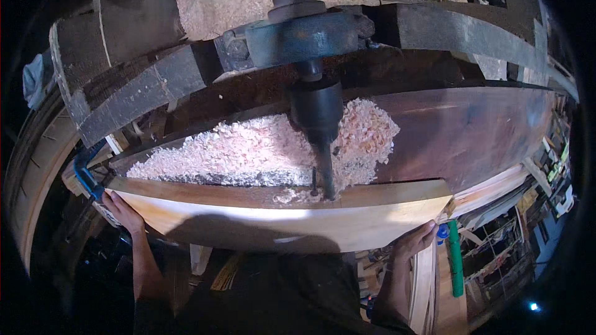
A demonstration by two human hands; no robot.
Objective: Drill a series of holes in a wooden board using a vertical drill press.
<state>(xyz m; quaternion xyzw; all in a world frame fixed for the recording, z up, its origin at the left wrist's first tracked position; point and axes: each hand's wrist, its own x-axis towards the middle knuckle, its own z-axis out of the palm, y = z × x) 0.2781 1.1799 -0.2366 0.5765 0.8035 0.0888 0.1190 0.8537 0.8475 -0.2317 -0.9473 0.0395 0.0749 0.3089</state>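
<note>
A long pale wooden board lies across my front, against the edge of a dark work table. My left hand grips its left end, and my right hand holds it near the lower right corner; their undersides are hidden. A dark drill chuck points down over the middle of the board's far edge, its bit at the wood. A thin dark pin stands beside the bit. Pinkish wood shavings are heaped behind the board and around the chuck.
A heavy bearing block carries the spindle on a wooden beam. At the left end is a blue clamp. A green tube-shaped object lies at right, among wood strips. More shavings lie behind the beam.
</note>
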